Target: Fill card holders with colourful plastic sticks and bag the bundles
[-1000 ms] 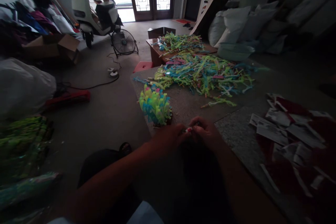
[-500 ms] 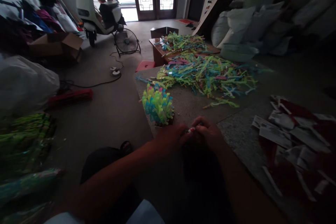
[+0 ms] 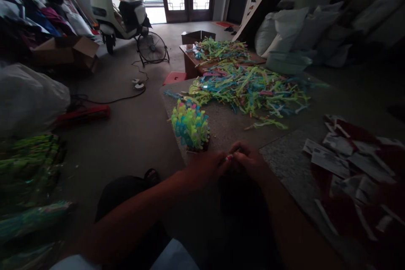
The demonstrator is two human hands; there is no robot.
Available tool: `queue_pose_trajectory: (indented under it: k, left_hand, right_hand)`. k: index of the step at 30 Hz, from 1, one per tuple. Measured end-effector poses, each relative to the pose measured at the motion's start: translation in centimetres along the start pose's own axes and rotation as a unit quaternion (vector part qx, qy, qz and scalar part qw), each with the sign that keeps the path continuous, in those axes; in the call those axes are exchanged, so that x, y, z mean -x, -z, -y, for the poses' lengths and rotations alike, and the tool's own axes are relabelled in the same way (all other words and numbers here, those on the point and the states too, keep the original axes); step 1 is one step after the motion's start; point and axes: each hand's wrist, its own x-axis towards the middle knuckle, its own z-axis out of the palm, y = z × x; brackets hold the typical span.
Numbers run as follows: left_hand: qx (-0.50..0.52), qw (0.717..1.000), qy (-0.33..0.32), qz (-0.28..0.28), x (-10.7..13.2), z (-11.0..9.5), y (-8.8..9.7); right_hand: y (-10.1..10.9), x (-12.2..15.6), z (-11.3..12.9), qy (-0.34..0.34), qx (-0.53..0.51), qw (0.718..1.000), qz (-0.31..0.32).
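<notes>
A small pink piece (image 3: 228, 157) is pinched between left hand (image 3: 207, 166) and right hand (image 3: 249, 161), near the bundle (image 3: 190, 124); its axis cannot be told.

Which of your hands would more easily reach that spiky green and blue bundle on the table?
Probably the left hand: the spiky bundle sits just ahead of it, on its side of the table. The right hand is farther off; both pinch a small piece.

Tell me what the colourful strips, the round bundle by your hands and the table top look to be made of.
Loose strips: probably thin plastic or foil; neon green, blue and pink, curling and limp. Round bundle: seemingly the same strips packed together, ends sticking out. Table top: looks like speckled stone or terrazzo, matte grey. The small piece between left hand and right hand is too dim to tell.
</notes>
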Motion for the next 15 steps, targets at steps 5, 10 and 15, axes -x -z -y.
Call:
queue_pose_trajectory:
  k: [5,10,15]
  left_hand:
    - [0.006,1.0,0.016,0.009,-0.1,0.4,-0.3]
    - [0.049,0.997,0.049,0.032,-0.3,0.8,-0.2]
    - [0.111,0.989,0.096,0.011,-0.6,2.0,-0.4]
  right_hand:
    - [-0.1,0.0,0.1,0.004,0.029,1.0,-0.005]
    - [-0.3,-0.5,-0.3,-0.019,0.011,1.0,-0.021]
    - [1.5,-1.7,-1.1,-0.031,-0.109,0.987,-0.115]
